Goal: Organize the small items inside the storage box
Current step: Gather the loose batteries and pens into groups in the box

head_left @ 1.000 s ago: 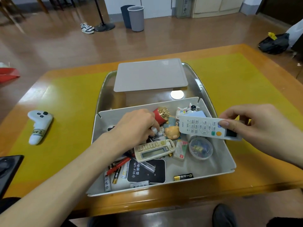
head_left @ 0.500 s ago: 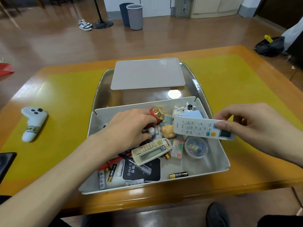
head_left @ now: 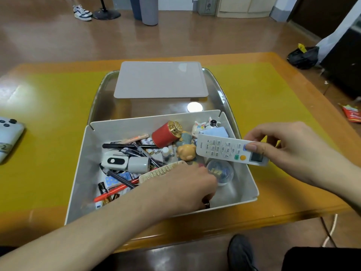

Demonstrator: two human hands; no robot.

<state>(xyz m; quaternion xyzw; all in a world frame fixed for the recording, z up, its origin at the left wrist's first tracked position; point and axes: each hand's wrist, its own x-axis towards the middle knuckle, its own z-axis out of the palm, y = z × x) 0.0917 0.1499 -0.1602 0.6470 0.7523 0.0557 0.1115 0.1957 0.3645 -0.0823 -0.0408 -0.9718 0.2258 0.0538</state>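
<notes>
two hands are at work over the storage box point(head_left: 86, 165), which sits on the near part of the yellow-topped bench point(head_left: 48, 122), partly resting on a clear tray point(head_left: 101, 89). the right hand point(head_left: 293, 151) pinches a white remote point(head_left: 230, 149) by its screen end, thumb on top, holding it level over the box's right side. the left hand point(head_left: 187, 184) reaches down into the front of the box, palm down, covering a cream calculator point(head_left: 160, 171) whose top row of keys shows; i cannot tell whether its fingers grip anything, since they are hidden under the hand. inside the box lie a red canister point(head_left: 164, 134) with a gold cap, a bear figurine point(head_left: 186, 151), a small rabbit figure point(head_left: 198, 128), a clear round container point(head_left: 220, 172), a white gadget point(head_left: 125, 163), black pens point(head_left: 129, 146), an orange pen point(head_left: 115, 190) and a battery point(head_left: 102, 189), all jumbled together. a pale grey lid point(head_left: 160, 80) lies on the tray behind the box. a white controller point(head_left: 8, 137) rests at the bench's left edge.
</notes>
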